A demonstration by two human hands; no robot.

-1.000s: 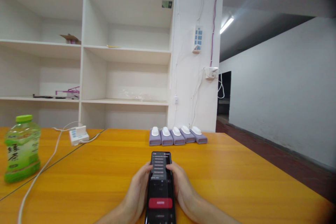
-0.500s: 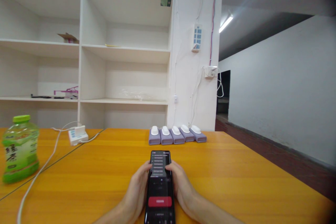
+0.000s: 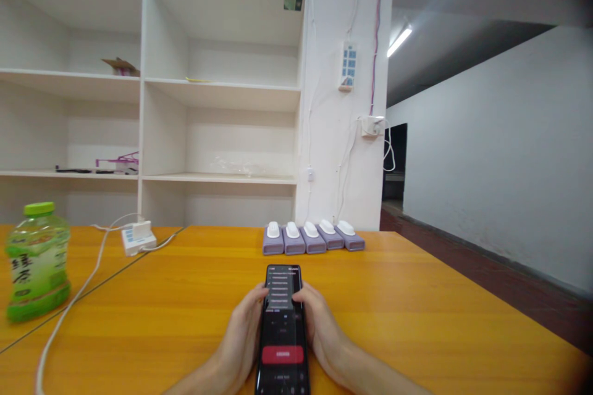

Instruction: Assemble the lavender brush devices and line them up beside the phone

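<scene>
Together, the left hand point(image 3: 241, 336) and right hand point(image 3: 320, 328) clasp a dark phone point(image 3: 282, 330) from either side, low over the orange worktop point(image 3: 417, 315). Five lilac devices point(image 3: 312, 238) sit in a row well beyond it, and a green bottle point(image 3: 34, 262) stands far left.

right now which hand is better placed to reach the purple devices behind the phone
Right, probably. The right hand holds the phone by its right edge, and the purple devices run off to that side; the left hand would cross it.

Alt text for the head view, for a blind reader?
Left hand and right hand hold a lit black phone at an orange table. Five purple units sit in a row behind it; a green bottle stands far left.
</scene>
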